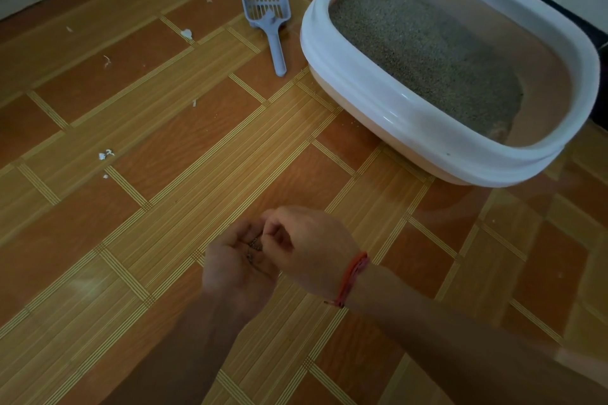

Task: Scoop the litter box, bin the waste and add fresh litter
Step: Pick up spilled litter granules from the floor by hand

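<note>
light: dim, warm cast | glare: soft sheen on floor (pixel 88 286) | forearms dark | edges: wide-angle bend, slight blur

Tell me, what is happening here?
A person's left hand is cupped, with a few dark grains in the palm; the right hand pinches at them with its fingertips. The scoop lies on the floor beside the litter box, with no hand on it. The box holds grey litter.
</note>
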`<action>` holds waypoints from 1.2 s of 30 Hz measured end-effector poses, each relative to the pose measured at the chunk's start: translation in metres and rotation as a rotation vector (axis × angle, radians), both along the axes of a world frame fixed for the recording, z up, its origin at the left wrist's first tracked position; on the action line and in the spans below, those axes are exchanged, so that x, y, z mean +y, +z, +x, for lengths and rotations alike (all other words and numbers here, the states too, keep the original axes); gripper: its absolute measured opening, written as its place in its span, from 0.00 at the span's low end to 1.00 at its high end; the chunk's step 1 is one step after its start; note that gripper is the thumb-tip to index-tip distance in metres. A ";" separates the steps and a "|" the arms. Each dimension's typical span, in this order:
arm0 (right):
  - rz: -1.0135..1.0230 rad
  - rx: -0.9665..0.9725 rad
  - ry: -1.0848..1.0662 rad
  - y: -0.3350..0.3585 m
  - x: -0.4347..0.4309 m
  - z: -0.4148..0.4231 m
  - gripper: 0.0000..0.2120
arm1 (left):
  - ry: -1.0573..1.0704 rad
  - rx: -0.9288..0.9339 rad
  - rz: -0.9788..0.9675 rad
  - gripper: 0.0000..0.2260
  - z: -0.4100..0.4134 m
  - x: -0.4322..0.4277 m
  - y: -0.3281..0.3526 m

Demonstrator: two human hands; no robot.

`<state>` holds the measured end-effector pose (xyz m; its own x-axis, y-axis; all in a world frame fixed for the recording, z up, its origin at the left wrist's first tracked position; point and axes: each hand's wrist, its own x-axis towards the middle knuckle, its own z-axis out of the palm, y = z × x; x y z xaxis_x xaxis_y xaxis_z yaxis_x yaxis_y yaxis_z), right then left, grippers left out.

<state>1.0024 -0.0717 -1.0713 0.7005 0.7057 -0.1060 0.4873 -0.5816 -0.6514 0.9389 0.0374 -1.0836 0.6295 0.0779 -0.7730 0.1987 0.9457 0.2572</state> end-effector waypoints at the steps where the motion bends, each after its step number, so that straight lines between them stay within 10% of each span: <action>1: 0.004 -0.002 -0.003 0.001 0.000 0.000 0.04 | -0.007 -0.001 -0.004 0.19 0.000 0.000 0.000; 18: -0.140 -0.062 -0.438 -0.021 -0.032 0.102 0.06 | 0.064 0.016 -0.030 0.22 0.003 0.003 -0.001; 36: -0.213 -0.083 -0.429 -0.042 -0.022 0.117 0.06 | 0.064 0.026 -0.053 0.21 0.004 0.005 -0.007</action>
<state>1.1193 -0.0941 -1.1129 0.9359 0.3197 -0.1480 0.2196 -0.8579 -0.4645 0.9434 0.0420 -1.0911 0.6046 0.0762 -0.7929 0.1432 0.9688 0.2023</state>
